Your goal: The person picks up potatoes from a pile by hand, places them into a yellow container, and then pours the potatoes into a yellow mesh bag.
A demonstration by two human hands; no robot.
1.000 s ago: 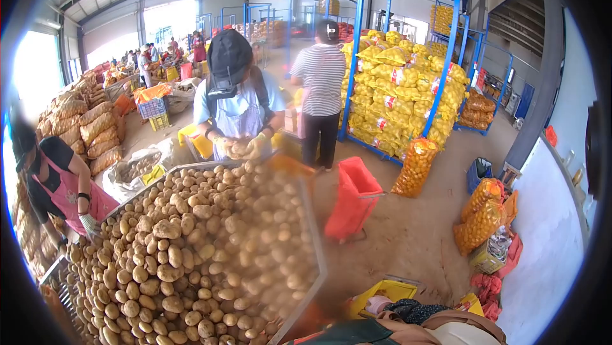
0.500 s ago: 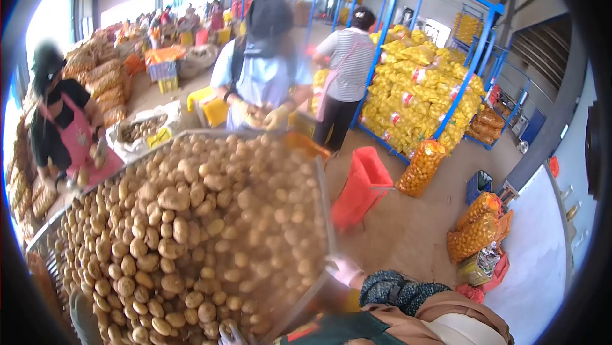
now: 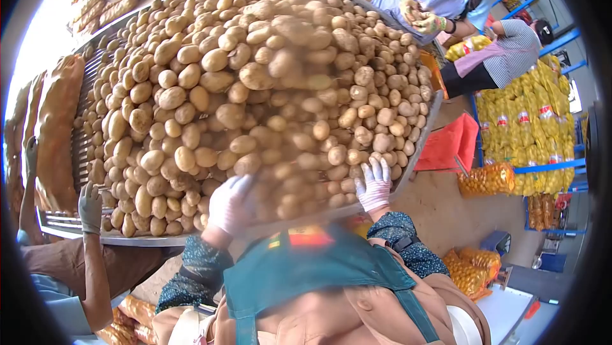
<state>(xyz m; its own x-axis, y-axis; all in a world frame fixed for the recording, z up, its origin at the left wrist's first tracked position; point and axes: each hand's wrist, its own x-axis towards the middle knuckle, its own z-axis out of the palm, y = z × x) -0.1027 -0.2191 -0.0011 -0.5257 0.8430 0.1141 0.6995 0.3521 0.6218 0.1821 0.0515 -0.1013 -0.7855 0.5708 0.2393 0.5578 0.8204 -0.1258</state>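
A broad heap of potatoes [image 3: 217, 81] covers the metal sorting table [image 3: 153, 241] in front of me. My left hand [image 3: 231, 205], in a white glove, is over the potatoes at the near edge; its fingers are blurred. To the right, my right hand [image 3: 375, 185] lies on potatoes close to the corner of the table, its gloved fingers stretched out and slightly apart. Small potatoes touch its fingertips. A blurred patch covers the potatoes between my two hands.
At my left, a co-worker's gloved hand [image 3: 90, 208] is at the table edge. Across the table another person's gloved hands [image 3: 421, 18] hold something small. A red bin [image 3: 448, 144] stands right of the table, near yellow net sacks [image 3: 526, 115]. Filled sacks [image 3: 60, 134] stand at the left.
My view has tilted down and turned. My right hand has gone from the table's edge onto the potatoes. My left hand, barely visible before at the bottom, now shows over the near edge.
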